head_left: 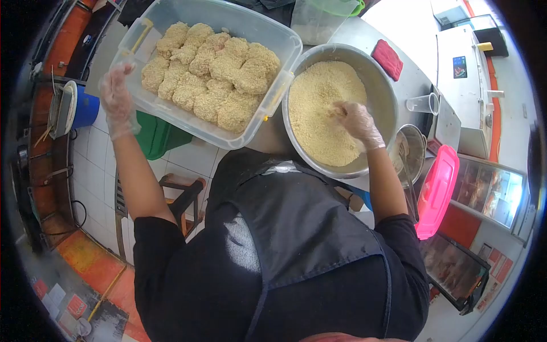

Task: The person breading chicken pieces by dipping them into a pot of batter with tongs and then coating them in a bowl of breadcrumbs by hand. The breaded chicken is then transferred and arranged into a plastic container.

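Note:
My left hand (118, 98), in a clear plastic glove, is beside the left wall of a translucent plastic tub (196, 126). Its fingers are stretched out and hold nothing. Crumb-coated pieces (208, 71), packed side by side, cover much of the tub's bottom. To the right, a large metal bowl (380, 74) contains pale yellow breadcrumbs (322, 137). My right hand (356, 121), also gloved, is inside this bowl with its fingers curled down into the crumbs. Crumbs cling around the fingertips, and the palm side is hidden.
Beyond the bowl lie a folded red cloth (387, 60) and a clear plastic cup (423, 104). A bowl with a whisk (405, 151) and a pink lid (439, 191) are at right. Under the tub stands a green bin (156, 137); a wooden stool (185, 196) is below.

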The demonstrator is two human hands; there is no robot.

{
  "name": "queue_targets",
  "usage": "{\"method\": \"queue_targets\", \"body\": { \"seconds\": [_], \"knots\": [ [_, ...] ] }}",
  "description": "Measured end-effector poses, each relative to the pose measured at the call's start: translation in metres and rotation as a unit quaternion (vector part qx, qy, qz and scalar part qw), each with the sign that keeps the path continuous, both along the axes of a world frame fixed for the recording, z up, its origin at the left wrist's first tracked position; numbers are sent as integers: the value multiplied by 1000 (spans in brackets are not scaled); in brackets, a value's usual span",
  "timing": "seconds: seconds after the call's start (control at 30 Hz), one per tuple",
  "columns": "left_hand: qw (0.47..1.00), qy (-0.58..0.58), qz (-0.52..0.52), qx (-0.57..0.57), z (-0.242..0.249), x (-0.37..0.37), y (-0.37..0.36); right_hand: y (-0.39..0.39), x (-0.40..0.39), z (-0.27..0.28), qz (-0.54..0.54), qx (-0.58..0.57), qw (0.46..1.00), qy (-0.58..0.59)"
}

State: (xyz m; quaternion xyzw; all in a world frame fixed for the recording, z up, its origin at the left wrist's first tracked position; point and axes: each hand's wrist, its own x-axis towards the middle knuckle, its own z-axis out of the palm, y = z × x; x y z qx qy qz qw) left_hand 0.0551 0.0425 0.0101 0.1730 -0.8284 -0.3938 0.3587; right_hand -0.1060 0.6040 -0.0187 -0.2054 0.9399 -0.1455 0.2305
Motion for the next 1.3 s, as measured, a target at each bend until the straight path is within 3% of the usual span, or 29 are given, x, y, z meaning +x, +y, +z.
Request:
{"method": "queue_targets", "body": {
  "seconds": [0.13, 0.23, 0.33, 0.37, 0.43, 0.5, 0.57, 0.8, 0.83, 0.9, 0.93, 1.07, 1.2, 1.3],
  "knots": [
    [996, -61, -59, -10, -4, -39, -44, 11, 8, 24, -30, -37, 999, 20],
    [990, -92, -88, 66, -14, -58, -77, 23, 11, 36, -58, -38, 998, 3],
    [989, -107, -87, 57, -25, -65, -93, 37, 9, 30, -135, -266, 952, -69],
    [987, -137, -82, 16, -30, -65, -98, 39, 10, 30, -138, -264, 952, -67],
    [983, -163, -81, -23, -36, -67, -102, 44, 6, 28, -242, -394, 882, -94],
    [941, -195, -44, -273, -42, -63, -105, 45, 2, 33, -262, -379, 885, -69],
    [956, -180, -32, -231, -26, -60, -79, 30, 5, 60, -341, -413, 837, -112],
    [989, -136, -32, -56, -30, -65, -83, -49, -7, 154, -373, -444, 813, -59],
    [988, -137, -26, -65, -27, -63, -78, -64, -9, 165, -342, -505, 789, -75],
    [995, -88, -5, 49, -17, -62, -61, -101, -15, 180, -304, -537, 781, -94],
    [995, -88, -3, 42, -10, -59, -55, -119, -17, 183, -302, -542, 778, -96],
    [996, -50, -23, 64, -4, -56, -50, -213, -15, 181, -108, -492, 852, -143],
    [998, -49, -19, 37, 6, -52, -44, -306, -16, 130, -8, -477, 836, -272],
    [997, -14, 3, 78, 10, -50, -38, -379, -6, 88, -12, -457, 810, -366]
  ]
}}
